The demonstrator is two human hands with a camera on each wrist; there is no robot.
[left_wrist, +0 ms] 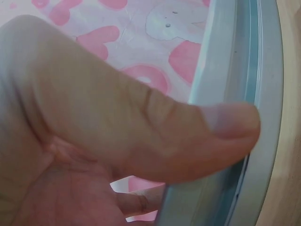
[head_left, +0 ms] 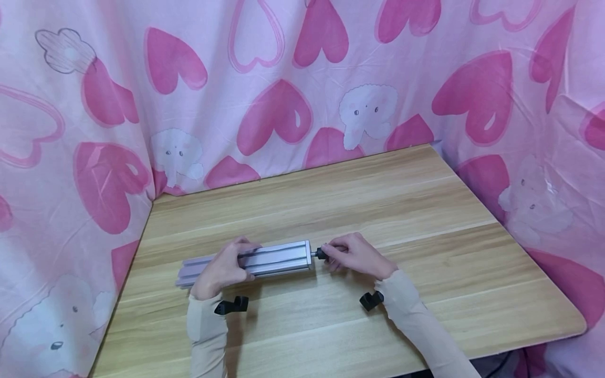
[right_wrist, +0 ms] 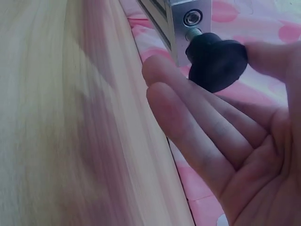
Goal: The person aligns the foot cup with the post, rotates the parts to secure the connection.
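Your left hand (head_left: 222, 270) grips the aluminium rail (head_left: 264, 259) lying on the table (head_left: 425, 210) while your right hand (head_left: 354, 255) pinches the black knob (right_wrist: 217, 60) at its end: probably threading, so keep it square.

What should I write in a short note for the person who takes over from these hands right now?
Left hand: grips the aluminium rail, which lies flat on the wooden table.
Right hand: fingers pinch the black knob at the rail's right end.
Done: the knob's threaded stud sits at the hole in the end face.
Left: bare thread shows, so the knob probably needs more turning; keep the rail steady.
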